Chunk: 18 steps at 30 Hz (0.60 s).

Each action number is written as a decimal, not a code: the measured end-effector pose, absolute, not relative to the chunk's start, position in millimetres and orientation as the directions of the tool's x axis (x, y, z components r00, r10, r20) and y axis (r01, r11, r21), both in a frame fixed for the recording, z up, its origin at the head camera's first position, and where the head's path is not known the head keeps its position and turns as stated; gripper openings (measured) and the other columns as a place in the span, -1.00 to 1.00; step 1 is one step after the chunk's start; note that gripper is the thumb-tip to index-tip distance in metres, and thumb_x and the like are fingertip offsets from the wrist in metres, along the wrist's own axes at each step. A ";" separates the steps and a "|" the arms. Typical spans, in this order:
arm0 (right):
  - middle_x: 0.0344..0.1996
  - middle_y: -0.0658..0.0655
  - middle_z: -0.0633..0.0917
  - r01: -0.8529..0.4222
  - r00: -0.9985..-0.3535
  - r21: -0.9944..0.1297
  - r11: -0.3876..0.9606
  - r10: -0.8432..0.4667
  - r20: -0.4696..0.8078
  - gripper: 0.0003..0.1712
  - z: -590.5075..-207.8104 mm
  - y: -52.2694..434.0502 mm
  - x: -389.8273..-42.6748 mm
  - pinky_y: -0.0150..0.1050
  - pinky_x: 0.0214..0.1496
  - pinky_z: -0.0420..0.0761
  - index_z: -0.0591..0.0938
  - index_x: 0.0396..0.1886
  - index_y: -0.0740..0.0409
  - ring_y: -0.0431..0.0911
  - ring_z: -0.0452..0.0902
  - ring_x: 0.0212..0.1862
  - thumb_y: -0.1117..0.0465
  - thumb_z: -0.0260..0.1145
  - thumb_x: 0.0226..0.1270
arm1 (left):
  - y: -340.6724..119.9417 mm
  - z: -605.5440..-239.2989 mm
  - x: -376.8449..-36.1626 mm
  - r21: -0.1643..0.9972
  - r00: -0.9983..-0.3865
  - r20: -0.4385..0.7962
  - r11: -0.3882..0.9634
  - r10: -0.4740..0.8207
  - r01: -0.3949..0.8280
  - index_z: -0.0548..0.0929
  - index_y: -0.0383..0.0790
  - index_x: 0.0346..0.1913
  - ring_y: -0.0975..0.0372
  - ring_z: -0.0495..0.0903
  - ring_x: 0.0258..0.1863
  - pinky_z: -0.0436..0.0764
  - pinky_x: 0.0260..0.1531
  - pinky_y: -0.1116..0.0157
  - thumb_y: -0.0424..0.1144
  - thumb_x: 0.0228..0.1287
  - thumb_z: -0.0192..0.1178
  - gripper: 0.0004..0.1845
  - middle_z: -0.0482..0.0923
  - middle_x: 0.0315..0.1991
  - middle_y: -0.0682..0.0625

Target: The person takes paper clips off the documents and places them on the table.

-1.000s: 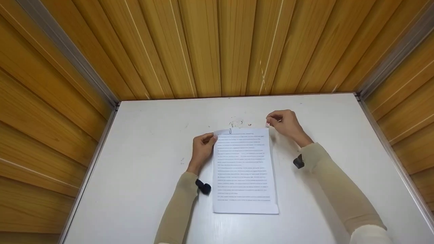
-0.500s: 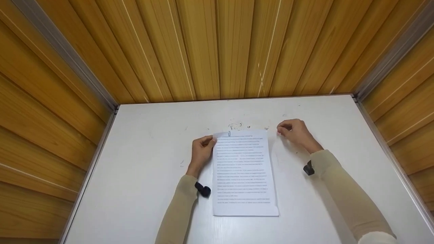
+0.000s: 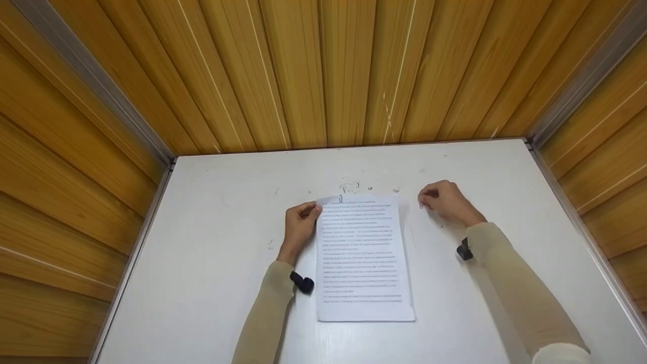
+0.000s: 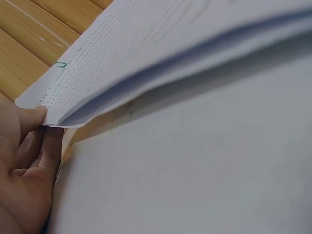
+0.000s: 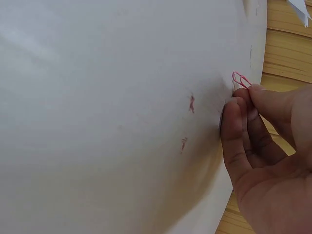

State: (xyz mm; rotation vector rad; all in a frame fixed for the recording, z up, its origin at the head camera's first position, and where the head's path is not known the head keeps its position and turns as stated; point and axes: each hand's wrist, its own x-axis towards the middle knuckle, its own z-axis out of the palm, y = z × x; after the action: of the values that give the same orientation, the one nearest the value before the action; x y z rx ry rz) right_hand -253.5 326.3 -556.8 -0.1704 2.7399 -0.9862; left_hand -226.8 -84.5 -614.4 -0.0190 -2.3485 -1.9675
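Observation:
A stack of printed paper sheets (image 3: 361,253) lies on the white table. My left hand (image 3: 299,227) pinches its upper left corner between thumb and fingers; the left wrist view shows that corner raised, with a gap under the sheets. A green paper clip (image 4: 60,64) sits on the stack's top edge, near the held corner. To the right of the stack, apart from it, my right hand (image 3: 447,202) pinches a pink paper clip (image 5: 241,79) between thumb and index finger. One looped end of this clip sticks out past the fingertips.
The white table (image 3: 212,242) bears scuffs and dark marks, several of them behind the stack. Wood-patterned panels (image 3: 303,76) wall it in at the back and on both sides. Each wrist carries a small black camera (image 3: 302,283).
My right hand has moved right and a little toward me, away from the stack's upper right corner, carrying the pink paper clip. My left hand keeps its hold on the other corner.

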 end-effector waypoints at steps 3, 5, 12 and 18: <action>-0.01 0.25 0.78 -0.043 -0.966 -0.628 0.777 -0.194 -0.174 -0.79 -555.7 325.9 -254.1 0.02 0.19 0.56 0.80 0.00 0.21 0.08 0.58 0.02 0.23 0.30 0.62 | -84.8 -614.7 -226.3 0.983 -0.996 0.077 0.170 -0.042 0.069 0.79 -0.39 0.10 0.11 0.81 -0.12 0.71 -0.08 0.35 -0.31 0.50 0.35 -0.75 0.83 -0.07 -0.21; 0.02 0.26 0.77 -0.024 -0.964 -0.624 0.781 -0.183 -0.192 -0.79 -554.4 325.9 -253.7 0.06 0.25 0.54 0.80 0.01 0.21 0.11 0.57 0.06 0.23 0.30 0.62 | -84.5 -614.7 -226.0 0.983 -0.996 0.080 0.172 -0.039 0.072 0.79 -0.38 0.10 0.11 0.81 -0.11 0.72 -0.06 0.33 -0.30 0.51 0.35 -0.75 0.83 -0.06 -0.21; 0.03 0.26 0.73 0.036 -0.955 -0.607 0.794 -0.151 -0.254 -0.75 -549.3 325.0 -254.3 0.02 0.19 0.53 0.78 0.09 0.20 0.11 0.54 0.05 0.20 0.28 0.63 | -84.1 -612.8 -225.5 0.981 -0.998 0.057 0.187 -0.036 0.050 0.79 -0.33 0.12 0.12 0.80 -0.07 0.72 0.02 0.24 -0.26 0.53 0.33 -0.74 0.82 -0.02 -0.17; 0.09 0.30 0.71 0.049 -0.954 -0.613 0.789 -0.145 -0.263 -0.72 -546.4 322.8 -253.6 0.05 0.23 0.56 0.75 0.13 0.23 0.12 0.55 0.08 0.20 0.26 0.64 | -83.8 -613.8 -224.2 0.983 -0.998 0.046 0.182 -0.048 0.036 0.79 -0.33 0.13 0.14 0.80 -0.11 0.72 -0.01 0.28 -0.26 0.53 0.34 -0.73 0.83 -0.05 -0.15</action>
State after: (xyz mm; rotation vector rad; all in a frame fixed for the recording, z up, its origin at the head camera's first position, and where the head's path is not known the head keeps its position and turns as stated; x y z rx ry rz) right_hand -253.6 322.8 -546.4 -0.0742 2.6830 -0.9314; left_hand -224.2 -83.8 -613.8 0.0124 -2.3632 -1.9681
